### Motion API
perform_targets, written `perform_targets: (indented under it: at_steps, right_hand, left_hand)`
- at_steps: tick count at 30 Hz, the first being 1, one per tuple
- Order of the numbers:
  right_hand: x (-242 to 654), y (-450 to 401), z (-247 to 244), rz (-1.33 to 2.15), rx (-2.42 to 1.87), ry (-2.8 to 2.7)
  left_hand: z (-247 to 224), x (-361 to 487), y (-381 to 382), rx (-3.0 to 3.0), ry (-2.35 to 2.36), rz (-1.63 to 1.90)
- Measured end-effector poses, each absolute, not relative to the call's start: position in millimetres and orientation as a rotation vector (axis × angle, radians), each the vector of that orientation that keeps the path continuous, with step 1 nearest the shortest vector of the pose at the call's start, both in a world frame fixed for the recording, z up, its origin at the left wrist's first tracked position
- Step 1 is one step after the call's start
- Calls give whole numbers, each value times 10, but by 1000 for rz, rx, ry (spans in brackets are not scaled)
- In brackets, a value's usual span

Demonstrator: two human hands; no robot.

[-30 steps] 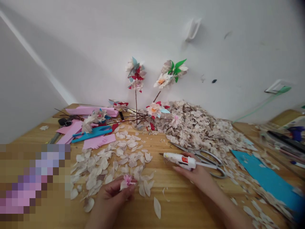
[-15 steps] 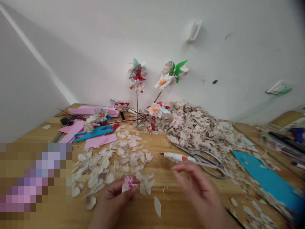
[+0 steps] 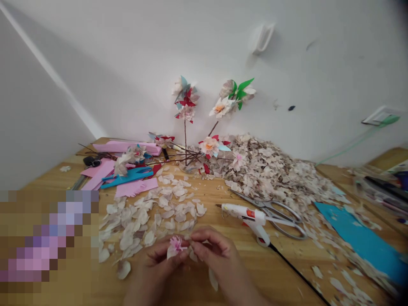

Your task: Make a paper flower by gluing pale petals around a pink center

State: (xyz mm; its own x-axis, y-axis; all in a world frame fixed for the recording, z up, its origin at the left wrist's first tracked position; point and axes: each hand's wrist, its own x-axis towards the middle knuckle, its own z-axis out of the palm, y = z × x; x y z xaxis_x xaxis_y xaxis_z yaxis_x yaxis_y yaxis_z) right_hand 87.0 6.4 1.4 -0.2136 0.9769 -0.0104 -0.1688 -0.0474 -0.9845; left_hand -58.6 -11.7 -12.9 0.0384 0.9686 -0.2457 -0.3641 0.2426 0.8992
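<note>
My left hand [image 3: 161, 257] is closed on a small handmade flower [image 3: 176, 244] with a fringed pink centre and a pale petal. Right beside it, my right hand [image 3: 212, 250] has its thumb and fingertips pinched together, close to the left fingertips; what they hold, if anything, I cannot make out. A loose petal [image 3: 213, 280] lies partly under the right hand. Many pale dried petals [image 3: 137, 216] are spread beyond the left hand. Further right rests a white glue gun [image 3: 245, 213] with its black cord, in front of grey-handled scissors [image 3: 283, 216].
A heap of dried petals [image 3: 267, 165] is piled against the wall. Finished flowers on twigs [image 3: 210, 146] stand and lie at the back. Pink paper [image 3: 137, 188] and blue paper pieces [image 3: 127, 177] lie left; a blue sheet [image 3: 357, 238] lies right.
My right hand has moved left from beside the glue gun to meet the left hand, uncovering the gun's handle. The left hand still holds the flower.
</note>
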Motion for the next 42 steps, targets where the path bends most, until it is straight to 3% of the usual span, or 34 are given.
perform_targets:
  at_steps: [7, 13, 22, 28, 42]
  right_hand:
    - [980, 136, 224, 1557, -1148, -1011]
    - [1189, 267, 431, 1620, -1124, -1368]
    - [1280, 255, 623, 1522, -1213, -1743]
    - [1202, 254, 514, 1870, -1157, -1387]
    - [1149, 227, 445, 2176, -845, -946]
  left_hand:
    - [-84, -553, -137, 810, 1072, 1167]
    - [-55, -556, -168, 1024, 1120, 1204]
    - [-92, -606, -137, 836, 1114, 1178]
    - [-46, -592, -150, 846, 1163, 1147]
    - [-141, -550, -145, 740, 867, 1148]
